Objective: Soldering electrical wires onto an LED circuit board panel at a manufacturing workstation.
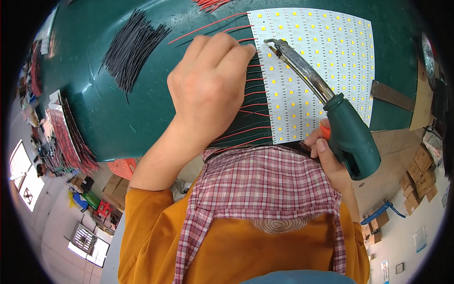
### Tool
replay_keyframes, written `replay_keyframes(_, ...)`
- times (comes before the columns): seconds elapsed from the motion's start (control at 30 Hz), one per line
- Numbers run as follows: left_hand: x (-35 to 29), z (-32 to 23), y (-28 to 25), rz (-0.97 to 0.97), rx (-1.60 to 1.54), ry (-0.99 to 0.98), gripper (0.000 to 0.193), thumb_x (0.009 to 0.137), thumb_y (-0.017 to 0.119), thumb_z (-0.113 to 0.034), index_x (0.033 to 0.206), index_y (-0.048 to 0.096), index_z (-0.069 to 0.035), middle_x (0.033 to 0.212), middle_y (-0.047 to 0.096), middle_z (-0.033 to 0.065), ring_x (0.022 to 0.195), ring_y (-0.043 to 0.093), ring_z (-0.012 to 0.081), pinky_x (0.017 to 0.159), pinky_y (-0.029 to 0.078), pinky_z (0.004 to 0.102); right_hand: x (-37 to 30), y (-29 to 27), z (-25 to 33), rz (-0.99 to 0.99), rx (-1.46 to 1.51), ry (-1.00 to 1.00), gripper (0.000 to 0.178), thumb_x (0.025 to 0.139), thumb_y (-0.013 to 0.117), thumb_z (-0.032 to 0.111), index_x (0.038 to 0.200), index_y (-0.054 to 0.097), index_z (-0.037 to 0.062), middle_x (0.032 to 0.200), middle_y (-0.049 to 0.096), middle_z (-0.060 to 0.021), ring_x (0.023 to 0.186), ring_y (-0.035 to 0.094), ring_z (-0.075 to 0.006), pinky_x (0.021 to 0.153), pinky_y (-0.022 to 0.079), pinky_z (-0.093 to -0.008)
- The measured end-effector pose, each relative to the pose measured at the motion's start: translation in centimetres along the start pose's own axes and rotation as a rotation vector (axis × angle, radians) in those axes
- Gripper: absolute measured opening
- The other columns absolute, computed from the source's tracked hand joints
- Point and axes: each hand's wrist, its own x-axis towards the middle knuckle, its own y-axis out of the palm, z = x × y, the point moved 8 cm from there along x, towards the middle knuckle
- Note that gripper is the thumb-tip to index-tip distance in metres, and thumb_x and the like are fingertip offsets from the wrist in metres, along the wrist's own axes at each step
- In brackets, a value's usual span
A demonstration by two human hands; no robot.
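Observation:
A white LED board (326,52) with rows of yellow chips lies on the green table top. Red and black wires (257,113) stick out along its left edge. My left hand (208,80) is closed in a pinch beside that edge, over the wires, and its back hides what the fingertips hold. My right hand (326,151) grips a green soldering gun (352,135) with an orange trigger, below the board's lower right. The gun's dark, bent tip is over the board's upper left, near the left fingertips; whether it touches cannot be seen.
A pile of black wires (132,49) lies to the left, and red wires (210,4) lie at the far edge. Wired strips (71,132) hang over the table's left end. A flat metal bar (392,96) sits by the board's right side. Cardboard boxes (421,170) stand beyond.

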Motion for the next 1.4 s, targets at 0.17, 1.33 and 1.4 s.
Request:
replay_keyframes(0.17, -0.1, 0.1, 0.6, -0.008, 0.067, 0.036, 0.014, 0.063, 0.064, -0.005, 0.077, 0.065, -0.010, 0.073, 0.055, -0.0014, 0.068, 0.055, 0.0158, 0.051, 0.045, 0.0268, -0.2, 0.3, -0.2, 0.015, -0.064, 0.000, 0.010, 0.088, 0.057, 0.002, 0.097, 0.060, 0.0006, 0.085, 0.063, -0.0059, 0.079, 0.059, -0.0134, 0.072, 0.049, -0.0277)
replay_keyframes(1.33, 0.8, 15.4, -6.3, 0.157, 0.354, -0.359, 0.010, 0.080, 0.064, -0.016, 0.085, 0.068, -0.007, 0.088, 0.064, 0.0059, 0.089, 0.056, 0.0271, 0.078, 0.044, 0.0356, -0.3, -1.1, 0.0, -0.094, 0.132, 0.014, 0.027, 0.090, 0.055, 0.007, 0.115, 0.049, 0.0011, 0.083, 0.062, -0.0093, 0.065, 0.052, -0.0094, 0.061, 0.045, -0.0245)
replay_keyframes(1.4, 1.0, 15.8, -6.4, 0.147, 0.340, -0.359, 0.010, 0.080, 0.064, -0.015, 0.084, 0.068, -0.006, 0.085, 0.064, 0.0055, 0.087, 0.056, 0.0261, 0.077, 0.044, 0.0340, -0.4, -1.3, -0.1, -0.097, 0.120, 0.043, 0.027, 0.090, 0.055, 0.007, 0.116, 0.049, 0.0013, 0.083, 0.062, -0.0089, 0.065, 0.052, -0.0094, 0.061, 0.045, -0.0246)
